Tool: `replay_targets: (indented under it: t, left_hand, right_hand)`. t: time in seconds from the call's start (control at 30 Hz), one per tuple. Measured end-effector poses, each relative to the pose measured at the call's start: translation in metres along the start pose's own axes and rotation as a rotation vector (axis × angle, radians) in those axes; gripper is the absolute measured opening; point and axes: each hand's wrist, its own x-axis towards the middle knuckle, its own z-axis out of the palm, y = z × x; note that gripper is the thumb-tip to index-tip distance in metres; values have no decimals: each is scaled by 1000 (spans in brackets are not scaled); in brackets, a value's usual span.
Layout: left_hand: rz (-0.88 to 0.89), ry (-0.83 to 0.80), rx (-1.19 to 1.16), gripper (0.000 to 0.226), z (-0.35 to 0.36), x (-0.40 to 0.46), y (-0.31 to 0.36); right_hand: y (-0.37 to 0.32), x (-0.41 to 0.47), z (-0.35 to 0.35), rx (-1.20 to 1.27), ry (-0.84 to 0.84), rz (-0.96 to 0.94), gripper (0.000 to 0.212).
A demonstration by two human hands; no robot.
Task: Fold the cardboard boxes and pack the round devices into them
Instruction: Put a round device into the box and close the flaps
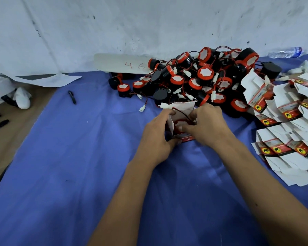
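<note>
Blue cloth (69, 174) covers the table by a scuffed white wall (149, 23); left hand (155, 137) grips the cardboard box (170, 124), right hand (208, 125) pinches the round device (180, 123) inside.

A white wall (149, 23) with dark smudges stood behind. A blue cloth (69, 174) covered the tabletop (bare brown at the left edge (5, 139)). The light was soft.

blue cloth (78, 166), red-and-black devices (194, 77)
</note>
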Motion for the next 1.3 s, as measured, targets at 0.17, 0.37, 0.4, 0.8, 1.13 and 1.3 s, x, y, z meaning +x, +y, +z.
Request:
replay_targets:
  t: [0.17, 0.37, 0.4, 0.8, 1.13, 1.3]
  left_hand:
    - [19, -55, 43, 61, -2, 1, 3]
    - [60, -52, 139, 58, -2, 0, 6]
    - [55, -54, 147, 58, -2, 1, 7]
    - [-35, 114, 592, 58, 15, -10, 48]
    - [-217, 74, 581, 33, 18, -13, 51]
    - [-198, 85, 607, 29, 19, -12, 50]
  right_hand:
    - [-3, -3, -2, 26, 16, -8, 27]
    - [-9, -4, -7, 39, -77, 2, 19]
    - [-9, -4, -7, 28, -83, 4, 19]
    - [-7, -9, -10, -36, -52, 23, 24]
    - [-5, -6, -14, -21, -105, 18, 30]
    - [4, -7, -28, 32, 141, 15, 13]
